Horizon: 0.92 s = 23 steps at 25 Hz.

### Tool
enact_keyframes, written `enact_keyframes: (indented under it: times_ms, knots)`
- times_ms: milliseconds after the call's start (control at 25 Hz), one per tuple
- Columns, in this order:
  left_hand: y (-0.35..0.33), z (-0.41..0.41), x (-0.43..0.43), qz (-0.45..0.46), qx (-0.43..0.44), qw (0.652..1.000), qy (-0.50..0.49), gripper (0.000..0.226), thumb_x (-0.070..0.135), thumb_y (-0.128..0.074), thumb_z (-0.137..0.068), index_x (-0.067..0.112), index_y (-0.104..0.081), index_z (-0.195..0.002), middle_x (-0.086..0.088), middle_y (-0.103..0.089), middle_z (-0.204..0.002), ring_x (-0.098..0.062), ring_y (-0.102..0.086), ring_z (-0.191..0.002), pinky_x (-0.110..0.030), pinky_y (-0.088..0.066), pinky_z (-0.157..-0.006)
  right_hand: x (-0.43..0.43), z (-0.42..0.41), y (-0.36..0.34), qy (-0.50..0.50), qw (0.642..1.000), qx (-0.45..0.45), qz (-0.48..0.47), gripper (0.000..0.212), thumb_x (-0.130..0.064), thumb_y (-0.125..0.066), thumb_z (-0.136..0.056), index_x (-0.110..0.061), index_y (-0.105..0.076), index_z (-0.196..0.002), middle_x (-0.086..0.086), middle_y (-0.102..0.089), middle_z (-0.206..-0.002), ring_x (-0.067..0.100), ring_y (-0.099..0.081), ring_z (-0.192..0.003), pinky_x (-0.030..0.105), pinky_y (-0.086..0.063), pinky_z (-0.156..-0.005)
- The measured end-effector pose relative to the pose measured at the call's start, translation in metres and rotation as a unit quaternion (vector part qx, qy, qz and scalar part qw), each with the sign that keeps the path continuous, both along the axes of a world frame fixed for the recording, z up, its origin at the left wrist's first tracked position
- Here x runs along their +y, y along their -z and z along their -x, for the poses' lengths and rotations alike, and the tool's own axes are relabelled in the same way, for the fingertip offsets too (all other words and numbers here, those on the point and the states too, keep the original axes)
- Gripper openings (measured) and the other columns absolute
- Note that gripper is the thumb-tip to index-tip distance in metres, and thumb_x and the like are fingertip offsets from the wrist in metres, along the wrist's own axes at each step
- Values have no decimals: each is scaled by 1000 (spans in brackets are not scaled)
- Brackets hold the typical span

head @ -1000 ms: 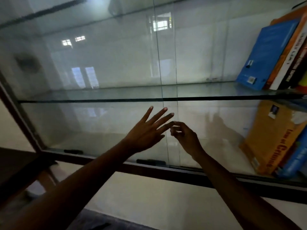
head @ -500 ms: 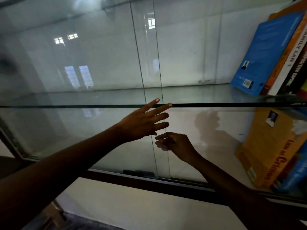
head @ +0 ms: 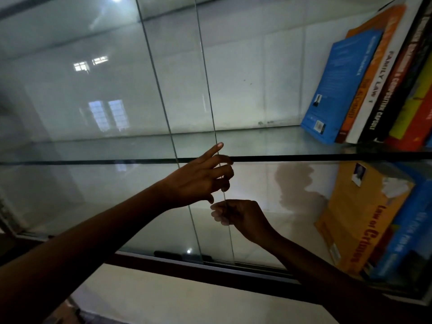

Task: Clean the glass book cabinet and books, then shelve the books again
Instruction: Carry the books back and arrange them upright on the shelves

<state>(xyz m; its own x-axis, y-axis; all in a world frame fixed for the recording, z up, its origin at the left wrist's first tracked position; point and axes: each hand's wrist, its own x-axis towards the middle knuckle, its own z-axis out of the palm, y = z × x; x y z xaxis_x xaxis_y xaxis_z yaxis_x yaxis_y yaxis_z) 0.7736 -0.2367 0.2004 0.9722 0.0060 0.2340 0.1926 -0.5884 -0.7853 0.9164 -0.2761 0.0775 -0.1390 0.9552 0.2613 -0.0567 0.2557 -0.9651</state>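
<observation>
While at pane edge (head: 211, 113), both hands (head: 196, 181) (head: 243, 216)

Top: blue book (head: 339, 90), white spine (head: 378, 76) black-lettered — below: mustard book (head: 357, 218), red title; cabinet frame (head: 210, 274) dark brown.

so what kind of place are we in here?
Probably a study or law office, indoors; can't tell which. Cues: a book cabinet with a sliding glass door and a glass shelf, holding law titles: Family Law 1 above, Law of Crimes below.
</observation>
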Motion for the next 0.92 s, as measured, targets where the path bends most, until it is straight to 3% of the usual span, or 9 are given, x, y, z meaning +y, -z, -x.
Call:
enact_keyframes:
  times_ms: [120,200,280,360,560,800,880,920]
  knots:
    - [-4,-25,-5,-20,4,1000,10,51,44,-87,-50,19,-69,-90,-6,-51,-116,-31,-35,-124,-51,-3,-115,-12,-28,-1,13,999,-31,-22,22,3,-55,-88,-13,-69,-91,3,-68,-80,19,-64,-77,31,-49,-73]
    - [-6,-42,-7,-49,-10,999,16,73,53,-83,-51,20,-62,-112,-11,-52,-127,-35,-29,-131,-54,-6,-114,-22,-47,-3,20,999,-41,-25,21,2,-54,-88,-13,-68,-95,1,-68,-80,18,-65,-77,30,-51,-74]
    - [-4,-58,-11,-62,-43,997,9,99,61,-75,-56,21,-38,-139,-13,-33,-146,-38,-10,-141,-53,2,-115,-34,-70,-4,37,997,-61,-27,21,1,-53,-89,-13,-66,-99,-1,-69,-82,12,-67,-77,27,-53,-74]
    - [-1,-78,-19,-51,-75,996,6,109,65,-68,-61,22,-18,-147,-11,-15,-153,-32,9,-144,-49,11,-115,-48,-95,-5,55,995,-76,-35,22,-1,-53,-89,-16,-66,-98,-3,-70,-83,12,-68,-78,25,-55,-74]
    - [5,-140,-30,-74,-37,994,74,86,64,-50,-80,19,-20,-147,-9,-17,-155,-31,-2,-144,-53,3,-115,-85,-149,-4,118,990,-61,-38,22,2,-49,-90,-10,-65,-98,1,-72,-79,11,-67,-76,22,-52,-71]
    - [4,-188,-47,-66,-45,980,183,66,52,-48,-91,19,-31,-145,-10,-28,-153,-30,-17,-143,-56,-11,-114,-112,-176,2,240,970,-27,-24,21,2,-48,-92,-10,-64,-87,-6,-71,-72,4,-65,-71,20,-52,-71]
    - [3,-181,-45,-52,-43,975,211,60,45,-43,-93,18,-31,-145,-11,-28,-153,-30,-18,-143,-53,-12,-115,-115,-160,11,335,942,6,-27,17,-5,-51,-93,-16,-63,-89,-11,-70,-76,4,-64,-77,17,-48,-74]
    - [4,-173,-40,-60,-44,975,210,60,44,-43,-92,17,-30,-145,-11,-27,-152,-30,-17,-142,-53,-11,-115,-115,-145,20,418,907,8,-38,12,-13,-52,-94,-20,-62,-94,-16,-67,-86,5,-62,-84,12,-45,-78]
